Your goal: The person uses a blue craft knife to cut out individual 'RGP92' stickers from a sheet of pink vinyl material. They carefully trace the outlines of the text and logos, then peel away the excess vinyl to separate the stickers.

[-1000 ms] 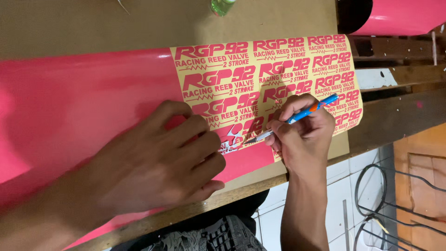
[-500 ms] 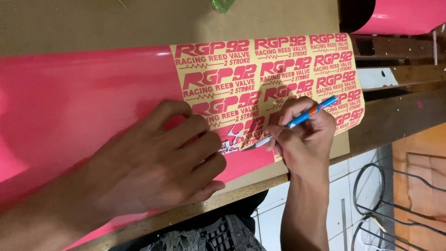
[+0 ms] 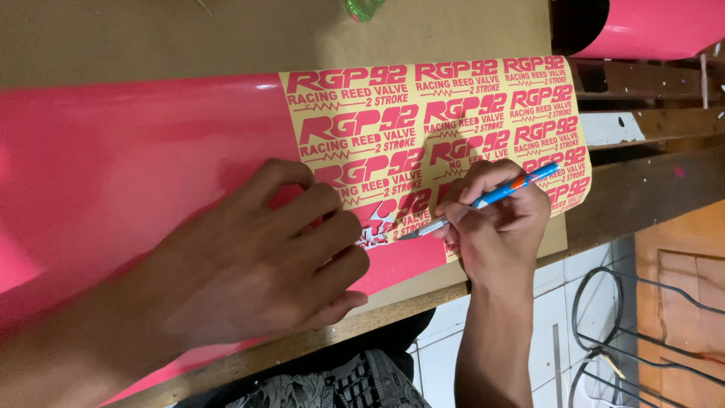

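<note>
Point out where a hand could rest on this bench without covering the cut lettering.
Free patches: the plain pink vinyl left of the yellow lettered sheet, above the left hand; and the bare brown board beyond it, up to the green bottle. Crowded: the sheet's near edge, where the right hand works the blue knife beside the left fingertips.

Both hands, the left hand point(image 3: 257, 264) and the right hand point(image 3: 495, 223), are bare, with bare forearms and no sleeves showing. Below the counter's point(image 3: 423, 291) near edge shows a garment point(image 3: 355, 381) patterned in black, grey and white.
</note>
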